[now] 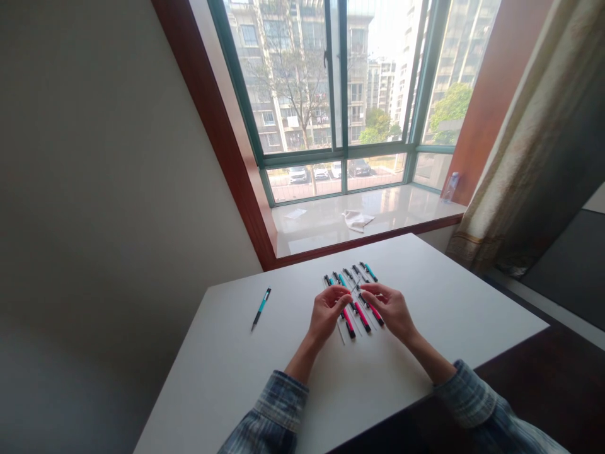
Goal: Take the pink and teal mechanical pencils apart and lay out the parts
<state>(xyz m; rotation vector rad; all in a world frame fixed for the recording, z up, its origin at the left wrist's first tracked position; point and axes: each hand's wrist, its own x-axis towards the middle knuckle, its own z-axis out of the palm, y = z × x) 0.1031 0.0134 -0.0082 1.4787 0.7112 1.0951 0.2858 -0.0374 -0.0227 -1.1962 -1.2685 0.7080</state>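
My left hand point(327, 309) is closed in a pinch, with a thin whitish stick-like pen part point(355, 285) rising at its fingertips. Close beside it, my right hand point(391, 309) also pinches, its fingertips near a small dark piece that is too small to name. Under and around both hands lie rows of pen parts. Pink barrels with black ends, such as the pink pen barrel point(362, 316), lie nearer me, with thin pale refills between them. Farther off are black and teal pieces, among them a teal pen part point(371, 272). My fingers hide some of the parts.
A teal and black pen point(261, 309) lies apart on the left of the white table point(236, 378). Behind the table, the window sill point(312, 236) bears a crumpled white cloth point(358, 221), a paper sheet and a clear bottle point(451, 187). A curtain point(515, 139) hangs at right.
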